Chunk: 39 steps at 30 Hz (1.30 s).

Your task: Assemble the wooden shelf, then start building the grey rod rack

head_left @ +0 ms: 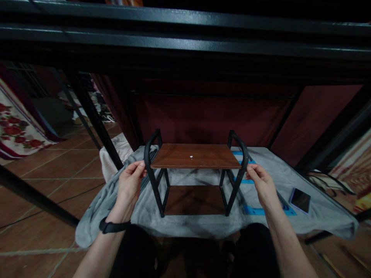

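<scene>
A small two-tier shelf [195, 155] with brown wooden boards and black metal side frames stands upright on a grey cloth [290, 173]. My left hand [130, 184] pinches the left side frame [148, 154] near its top. My right hand [262, 185] holds the right side frame [242, 158] at about the same height. A black band sits on my left wrist [111, 226]. The lower board [193, 200] lies in shadow under the top one.
A dark phone [300, 200] lies on the cloth at the right. Blue flat pieces [262, 211] lie beside the shelf's right leg. A black metal bed frame [185, 42] runs overhead, with slanted black bars [92, 116] at the left. Tiled floor [43, 177] lies left.
</scene>
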{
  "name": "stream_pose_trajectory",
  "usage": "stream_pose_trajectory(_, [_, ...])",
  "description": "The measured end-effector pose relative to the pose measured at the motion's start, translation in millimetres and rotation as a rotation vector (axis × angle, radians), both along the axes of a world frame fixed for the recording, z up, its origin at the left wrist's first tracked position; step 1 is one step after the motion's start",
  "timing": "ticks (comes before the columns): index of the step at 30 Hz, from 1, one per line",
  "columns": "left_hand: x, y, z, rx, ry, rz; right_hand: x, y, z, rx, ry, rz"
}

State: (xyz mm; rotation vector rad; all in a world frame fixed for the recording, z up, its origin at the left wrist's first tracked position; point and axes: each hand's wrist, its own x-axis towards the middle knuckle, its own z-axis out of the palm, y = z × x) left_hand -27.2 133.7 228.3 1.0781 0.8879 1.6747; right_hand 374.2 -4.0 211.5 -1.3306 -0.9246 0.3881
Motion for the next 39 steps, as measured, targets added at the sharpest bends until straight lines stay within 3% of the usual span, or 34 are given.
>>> stream_pose_trajectory(11, [-3,-3,-11.7,-0.003,0.018,-0.02,4,7,5.7,0.011,-0.004,-0.001])
stream_pose_trajectory(21, [0,2,-1.7,-0.007,-0.011,-0.008,0,0,-0.9,-0.014,0.018,0.003])
stream_pose_trajectory(30, [-3,-4,-13.0,0.006,0.017,-0.022,3,7,2.7,0.007,0.033,0.025])
stream_pose_trajectory(39, [0,-4,-0.9,-0.011,0.011,-0.01,2,3,-3.9,-0.004,0.061,0.015])
